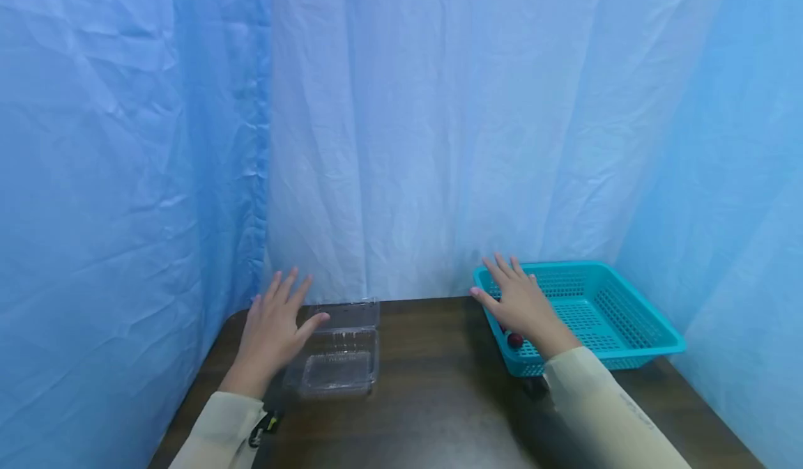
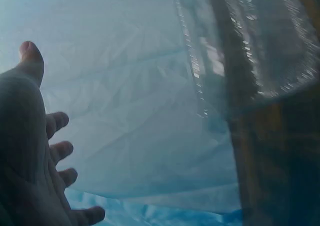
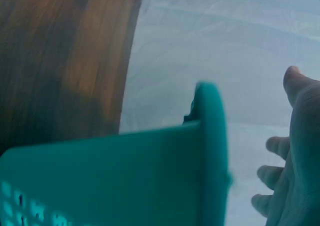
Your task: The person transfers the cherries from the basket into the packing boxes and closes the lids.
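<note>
My left hand [image 1: 274, 333] hovers with fingers spread over the left side of the table, beside a clear plastic clamshell box [image 1: 341, 371] whose lid [image 1: 351, 313] lies folded back. In the left wrist view the same hand [image 2: 30, 151] holds nothing, and the clear box [image 2: 280, 41] is at upper right. My right hand [image 1: 521, 306] is held spread above the left end of a teal plastic basket [image 1: 627, 302], with nothing in its grasp. A small dark red round thing [image 1: 515, 341] shows in the basket below that wrist; part of the basket's left side is hidden by the hand.
The dark brown wooden table [image 1: 433, 385] reaches back to a light blue curtain [image 1: 439, 141], which also hangs along the left and right sides. The basket stands at the table's right rear, its slatted wall [image 3: 110, 176] close in the right wrist view.
</note>
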`<state>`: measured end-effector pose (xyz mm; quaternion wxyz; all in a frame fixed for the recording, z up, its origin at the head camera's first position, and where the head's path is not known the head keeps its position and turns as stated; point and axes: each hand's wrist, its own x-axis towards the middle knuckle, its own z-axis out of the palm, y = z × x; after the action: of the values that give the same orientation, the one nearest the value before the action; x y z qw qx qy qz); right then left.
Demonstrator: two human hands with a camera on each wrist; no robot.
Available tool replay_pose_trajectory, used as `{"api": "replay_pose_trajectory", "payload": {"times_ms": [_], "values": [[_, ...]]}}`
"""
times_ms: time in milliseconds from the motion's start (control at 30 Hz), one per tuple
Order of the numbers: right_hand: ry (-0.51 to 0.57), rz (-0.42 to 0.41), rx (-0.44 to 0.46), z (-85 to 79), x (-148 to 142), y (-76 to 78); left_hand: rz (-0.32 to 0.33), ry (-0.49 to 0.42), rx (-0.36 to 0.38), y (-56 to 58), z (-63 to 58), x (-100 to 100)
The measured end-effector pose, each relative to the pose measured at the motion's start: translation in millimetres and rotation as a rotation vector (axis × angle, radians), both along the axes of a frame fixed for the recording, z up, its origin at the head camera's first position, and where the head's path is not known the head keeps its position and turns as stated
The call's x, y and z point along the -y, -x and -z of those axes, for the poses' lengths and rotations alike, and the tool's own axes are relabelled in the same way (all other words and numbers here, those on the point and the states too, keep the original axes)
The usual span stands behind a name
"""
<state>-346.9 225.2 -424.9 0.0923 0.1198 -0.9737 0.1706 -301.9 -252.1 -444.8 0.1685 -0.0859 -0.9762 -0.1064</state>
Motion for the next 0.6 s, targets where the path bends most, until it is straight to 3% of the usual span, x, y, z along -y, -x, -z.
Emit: {"api": "replay_pose_trajectory", "payload": {"times_ms": [300, 467, 600], "values": [[0.034, -0.007, 0.038, 8.8, -24.6, -9.9, 0.065, -0.006, 0.104, 4.8, 29.4, 19.2], [0.024, -0.014, 0.064, 15.2, -36.1, -16.0, 0.108, -0.051, 0.214, 7.7, 44.2, 29.3], [-0.008, -0.05, 0.051, 21.7, -41.5, -18.6, 0.138, -0.106, 0.293, 7.6, 49.5, 35.9]]}}
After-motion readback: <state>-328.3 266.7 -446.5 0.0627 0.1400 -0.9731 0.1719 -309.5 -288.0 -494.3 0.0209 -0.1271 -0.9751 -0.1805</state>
